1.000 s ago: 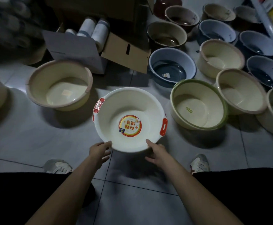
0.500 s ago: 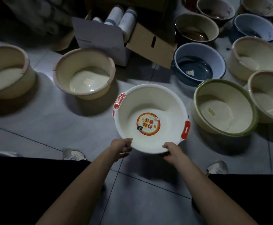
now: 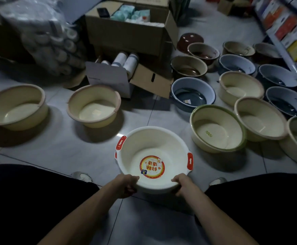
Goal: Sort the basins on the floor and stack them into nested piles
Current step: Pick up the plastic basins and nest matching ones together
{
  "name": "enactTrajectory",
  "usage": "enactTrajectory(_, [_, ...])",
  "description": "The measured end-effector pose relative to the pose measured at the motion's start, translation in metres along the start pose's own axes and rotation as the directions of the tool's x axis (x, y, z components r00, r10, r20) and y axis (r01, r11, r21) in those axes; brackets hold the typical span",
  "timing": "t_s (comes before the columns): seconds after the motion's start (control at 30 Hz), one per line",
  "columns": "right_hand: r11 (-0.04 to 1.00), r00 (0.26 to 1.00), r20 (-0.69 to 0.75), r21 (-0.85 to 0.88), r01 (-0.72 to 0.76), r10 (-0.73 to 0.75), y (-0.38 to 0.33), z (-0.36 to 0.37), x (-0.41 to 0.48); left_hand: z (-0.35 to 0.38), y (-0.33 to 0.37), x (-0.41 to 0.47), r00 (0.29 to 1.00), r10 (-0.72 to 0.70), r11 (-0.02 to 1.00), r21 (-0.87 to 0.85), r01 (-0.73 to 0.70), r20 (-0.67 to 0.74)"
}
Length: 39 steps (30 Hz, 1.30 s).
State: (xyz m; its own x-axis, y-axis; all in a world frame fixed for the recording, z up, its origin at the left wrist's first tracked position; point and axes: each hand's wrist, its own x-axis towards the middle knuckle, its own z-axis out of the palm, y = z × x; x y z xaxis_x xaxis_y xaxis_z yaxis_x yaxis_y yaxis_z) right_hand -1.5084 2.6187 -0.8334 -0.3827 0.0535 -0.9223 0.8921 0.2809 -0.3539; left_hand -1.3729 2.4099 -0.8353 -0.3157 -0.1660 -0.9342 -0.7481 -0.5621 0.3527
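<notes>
Curling round the near rim of the white basin [image 3: 153, 145], left grip [image 3: 126, 185] and right grip [image 3: 182, 184] both hold it. It is low over the floor [image 3: 64, 149]; a green-rimmed basin [image 3: 220, 119] stands near, on its right.

The white basin [image 3: 153, 142] wore orange-red handles [image 3: 121, 142] and a round sticker [image 3: 152, 167] ringed in red and yellow, with red characters on a pale centre. The pink-rimmed basin [image 3: 84, 103] was cream all over, the green-rimmed basin [image 3: 215, 119] cream too, its olive edge ribbed and small green lettering on its bottom, and the grey-blue basin [image 3: 179, 87] went dark navy inside. There was also a deep red basin [image 3: 190, 39], brown cardboard boxes [image 3: 131, 36] and pale grey floor tiles [image 3: 55, 147].
</notes>
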Motion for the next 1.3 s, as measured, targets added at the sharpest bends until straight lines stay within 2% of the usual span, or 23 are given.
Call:
enactTrajectory(0.07, [1.0,1.0,0.017,0.011,0.01,-0.01,0.005,-0.004,-0.018,-0.002,-0.006,-0.021,0.999,0.052,0.998,-0.022,-0.052,0.012])
enactTrajectory(0.2, [0.998,0.998,0.037,0.042,0.056,-0.057,0.009,-0.003,-0.044,-0.023,-0.023,-0.047,0.969,0.176,0.984,-0.055,-0.169,0.171])
enactTrajectory(0.33, [0.987,0.989,0.07,0.097,0.125,-0.132,0.004,0.007,-0.063,-0.035,-0.024,-0.071,0.922,0.272,0.958,-0.167,-0.233,0.275])
enactTrajectory(0.4, [0.985,0.987,0.081,0.113,0.13,-0.139,0.005,0.014,-0.072,-0.042,-0.025,-0.073,0.943,0.252,0.963,-0.152,-0.223,0.219])
enactTrajectory(0.47, [0.983,0.985,0.091,0.12,0.136,-0.148,0.006,0.024,-0.076,-0.053,-0.03,-0.063,0.966,0.245,0.965,-0.115,-0.235,0.084])
enactTrajectory(0.53, [0.986,0.985,0.104,0.109,0.127,-0.139,0.011,0.039,-0.077,-0.067,-0.04,-0.054,0.962,0.274,0.96,-0.063,-0.274,-0.012])
enactTrajectory(0.6, [0.99,0.987,0.106,0.077,0.114,-0.122,0.018,0.055,-0.072,-0.08,-0.053,-0.05,0.958,0.282,0.957,-0.052,-0.284,-0.05])
enactTrajectory(0.83, [0.994,0.983,0.171,-0.083,0.074,-0.059,0.043,0.12,-0.047,-0.127,-0.087,-0.05,0.953,0.212,0.942,-0.214,-0.258,-0.217])
enactTrajectory(0.93, [0.996,0.972,0.233,-0.075,0.051,-0.032,0.05,0.146,-0.041,-0.143,-0.095,-0.05,0.942,0.209,0.921,-0.271,-0.28,-0.263])
enactTrajectory(1.03, [0.992,0.952,0.298,-0.084,0.094,-0.065,0.054,0.174,-0.005,-0.162,-0.1,-0.045,0.927,0.163,0.91,-0.312,-0.273,-0.338])
enactTrajectory(1.1, [0.99,0.937,0.342,-0.09,0.11,-0.073,0.052,0.189,-0.02,-0.175,-0.101,-0.044,0.918,0.131,0.89,-0.364,-0.275,-0.375])
enactTrajectory(1.2, [0.971,0.9,0.415,-0.124,0.204,-0.136,0.047,0.208,-0.046,-0.187,-0.094,-0.045,0.917,0.103,0.857,-0.433,-0.279,-0.386])
enactTrajectory(1.3, [0.953,0.876,0.465,-0.187,0.238,-0.128,0.046,0.217,-0.047,-0.2,-0.085,-0.045,0.929,0.085,0.848,-0.463,-0.258,-0.361])
